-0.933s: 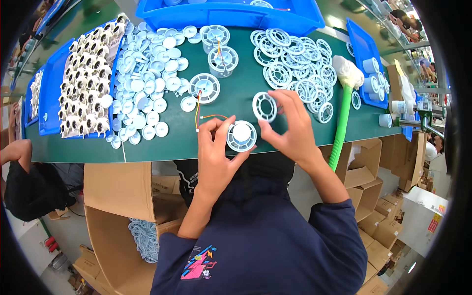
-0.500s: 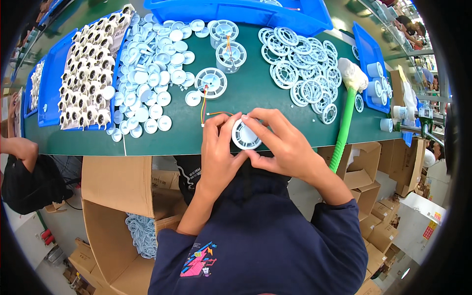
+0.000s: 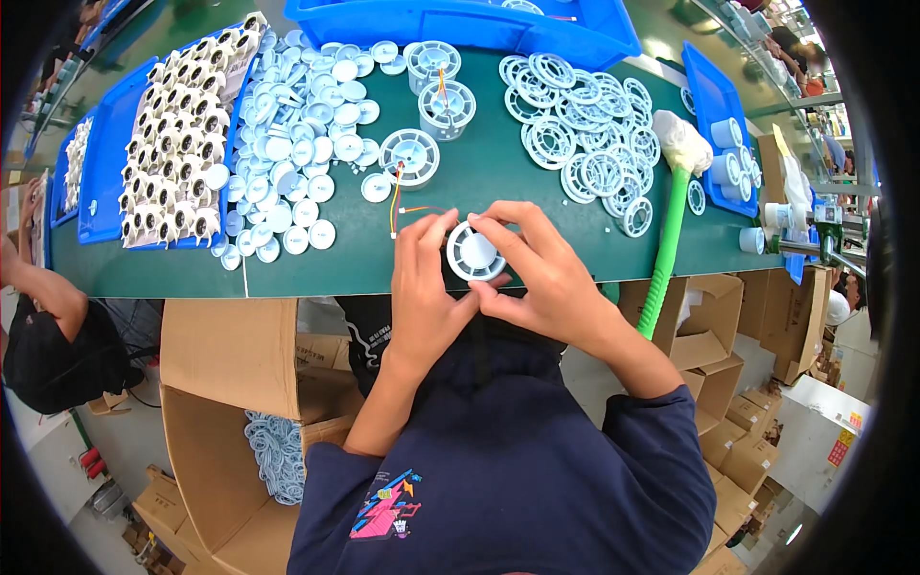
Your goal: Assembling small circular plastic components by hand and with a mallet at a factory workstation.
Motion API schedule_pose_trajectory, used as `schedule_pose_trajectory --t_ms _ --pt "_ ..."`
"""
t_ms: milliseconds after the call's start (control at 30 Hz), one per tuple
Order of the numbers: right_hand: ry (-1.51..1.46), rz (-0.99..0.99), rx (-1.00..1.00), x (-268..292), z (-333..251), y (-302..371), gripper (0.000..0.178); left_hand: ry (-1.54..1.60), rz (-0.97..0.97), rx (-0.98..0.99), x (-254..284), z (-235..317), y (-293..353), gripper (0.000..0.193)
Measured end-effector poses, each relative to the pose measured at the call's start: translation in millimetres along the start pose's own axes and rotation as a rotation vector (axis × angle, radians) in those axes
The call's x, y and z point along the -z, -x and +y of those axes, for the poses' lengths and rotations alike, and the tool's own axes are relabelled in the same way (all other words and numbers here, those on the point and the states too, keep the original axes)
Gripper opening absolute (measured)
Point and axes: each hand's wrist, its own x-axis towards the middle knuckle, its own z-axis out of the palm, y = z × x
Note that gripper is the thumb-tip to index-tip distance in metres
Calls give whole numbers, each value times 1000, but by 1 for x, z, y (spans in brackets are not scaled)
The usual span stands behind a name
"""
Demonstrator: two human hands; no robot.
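Note:
Both hands hold a round, light-blue slotted plastic housing [image 3: 476, 253] at the table's near edge, its ringed face with a plain central disc turned up. My left hand [image 3: 422, 283] grips its left side; the fingers of my right hand [image 3: 551, 273] press on its right rim, thumb below. A thin red-orange wire with a white plug [image 3: 418, 209] runs out by my left fingertips. Beyond it stands a similar housing [image 3: 410, 156] with its own wire lead, and two more housings [image 3: 447, 107] stand farther back. A loose small disc [image 3: 376, 188] lies beside the nearest one.
Small round caps [image 3: 297, 182] are heaped at left, beside a blue tray of white fan wheels [image 3: 172, 144]. Slotted rings [image 3: 585, 125] pile up at right, near a green hose [image 3: 671, 240]. A blue bin [image 3: 460, 27] stands at the back; an open carton [image 3: 230, 345] is below left.
The held housing has shifted slightly left and up, with both hands moving along with it. My right fingers have changed their place a little on the rim.

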Motion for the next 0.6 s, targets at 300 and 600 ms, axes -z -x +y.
schedule_pose_trajectory --t_ms 300,600 --pt "-55 8 -107 0 -5 0 58 -158 44 -123 -10 1 7 87" --pt "610 509 -440 68 60 41 48 -94 25 -66 -20 14 1 74"
